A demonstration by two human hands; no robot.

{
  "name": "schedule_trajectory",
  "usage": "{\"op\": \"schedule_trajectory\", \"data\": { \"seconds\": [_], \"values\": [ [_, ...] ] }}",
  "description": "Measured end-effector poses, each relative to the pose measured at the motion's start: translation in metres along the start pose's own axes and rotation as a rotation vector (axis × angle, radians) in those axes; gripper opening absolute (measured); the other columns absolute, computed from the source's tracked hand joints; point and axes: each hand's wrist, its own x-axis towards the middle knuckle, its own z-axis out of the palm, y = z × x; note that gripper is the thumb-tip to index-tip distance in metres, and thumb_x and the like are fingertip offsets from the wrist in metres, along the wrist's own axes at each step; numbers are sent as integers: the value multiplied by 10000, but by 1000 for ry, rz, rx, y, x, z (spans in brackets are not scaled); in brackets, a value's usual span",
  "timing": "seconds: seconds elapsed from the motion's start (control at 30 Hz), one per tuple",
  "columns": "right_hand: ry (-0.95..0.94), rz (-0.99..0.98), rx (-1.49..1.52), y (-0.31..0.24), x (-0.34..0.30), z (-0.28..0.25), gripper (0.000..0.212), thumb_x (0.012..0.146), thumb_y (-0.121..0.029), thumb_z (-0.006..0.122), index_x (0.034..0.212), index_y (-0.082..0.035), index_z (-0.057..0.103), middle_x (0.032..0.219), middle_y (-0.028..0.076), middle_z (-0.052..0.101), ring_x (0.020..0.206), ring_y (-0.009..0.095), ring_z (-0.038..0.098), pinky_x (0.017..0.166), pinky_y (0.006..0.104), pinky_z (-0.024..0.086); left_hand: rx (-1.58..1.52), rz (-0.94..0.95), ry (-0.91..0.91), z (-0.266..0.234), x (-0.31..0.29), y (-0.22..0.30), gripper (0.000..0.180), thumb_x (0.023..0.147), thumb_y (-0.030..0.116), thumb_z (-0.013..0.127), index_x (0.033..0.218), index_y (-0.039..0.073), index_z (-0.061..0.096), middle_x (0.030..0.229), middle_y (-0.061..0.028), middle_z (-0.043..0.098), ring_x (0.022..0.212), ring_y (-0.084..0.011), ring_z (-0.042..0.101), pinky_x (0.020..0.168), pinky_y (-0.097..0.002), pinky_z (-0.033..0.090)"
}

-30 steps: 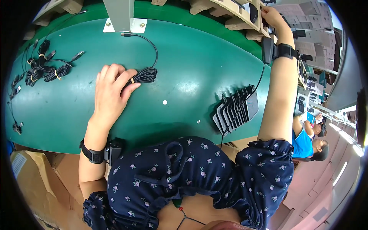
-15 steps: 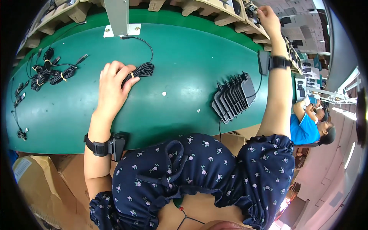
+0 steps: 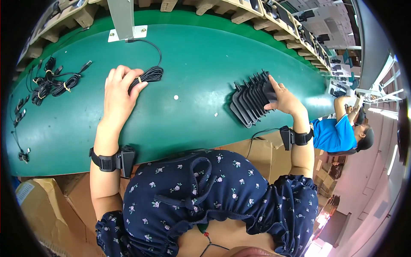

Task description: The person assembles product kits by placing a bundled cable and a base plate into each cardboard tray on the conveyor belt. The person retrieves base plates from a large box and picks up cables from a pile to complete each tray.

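Observation:
My left hand (image 3: pixel 120 88) is closed on a coiled black cable (image 3: pixel 153 74), bound with a tan band. The cable's loose end curves up to a plug beside the grey metal post. At the right, my right hand (image 3: pixel 286 99) is at the end of a row of thin black plastic plates (image 3: pixel 250 99) that lean against one another. Its thumb and forefinger are spread along the outermost plate; I see no firm grip. Each wrist wears a black strap with a small box.
Several bundled black cables (image 3: pixel 55 81) lie at the left of the green table (image 3: pixel 188 124). A grey post (image 3: pixel 122 19) is bolted at the back. Cardboard trays (image 3: pixel 239 13) with dark parts line the far edge. A person in blue (image 3: pixel 336 133) sits at the right.
My right hand has come back from the far tray to the black plates, with nothing visible in it. My left hand keeps hold of the cable. The view has shifted slightly.

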Motion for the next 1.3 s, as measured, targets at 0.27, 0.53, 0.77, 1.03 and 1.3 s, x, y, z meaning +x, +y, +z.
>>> {"op": "schedule_trajectory", "data": {
  "seconds": [0.27, 0.53, 0.77, 1.03, 1.3],
  "values": [
    [290, -384, 398, -12, 13, -36, 481, 824, -168, 675, 1263, -79, 500, 1001, 170, 623, 890, 228, 607, 734, 327, 504, -17, -27, -8, 1, 2, -2, 250, 731, 178, 721, 953, 91, 646, 865, -53, 527, 822, -243, 498, 749, -361, 418],
    [1090, -475, 218, -5, 75, -132, 181, 901, -133, 550, 1045, -124, 659, 864, 56, 645, 772, 136, 608, 712, 234, 461, -24, -26, -32, -4, 1, 5, 258, 724, 142, 720, 957, 73, 635, 858, -64, 519, 828, -248, 493, 742, -353, 421],
    [1134, -554, -205, -8, 145, -173, 187, 868, -123, 547, 987, -193, 674, 912, 45, 590, 897, 270, 540, 792, 319, 435, -56, -74, -81, -12, -3, 12, 267, 707, 151, 730, 951, 85, 644, 858, -51, 501, 834, -241, 484, 768, -363, 409],
    [830, -675, 24, -50, 156, -194, 11, 752, -34, 623, 764, -34, 623, 861, 127, 530, 861, 314, 508, 758, 391, 416, -73, -93, -100, -14, -5, 18, 268, 698, 151, 731, 942, 84, 642, 849, -49, 495, 816, -240, 478, 761, -366, 397],
    [809, -760, 569, -49, 203, -156, 91, 819, 17, 553, 890, -21, 596, 1149, 108, 570, 1072, 246, 529, 934, 322, 400, -71, -74, -78, -19, 0, 29, 264, 694, 156, 735, 929, 82, 639, 843, -43, 500, 809, -230, 479, 744, -357, 390]
  ]
}}
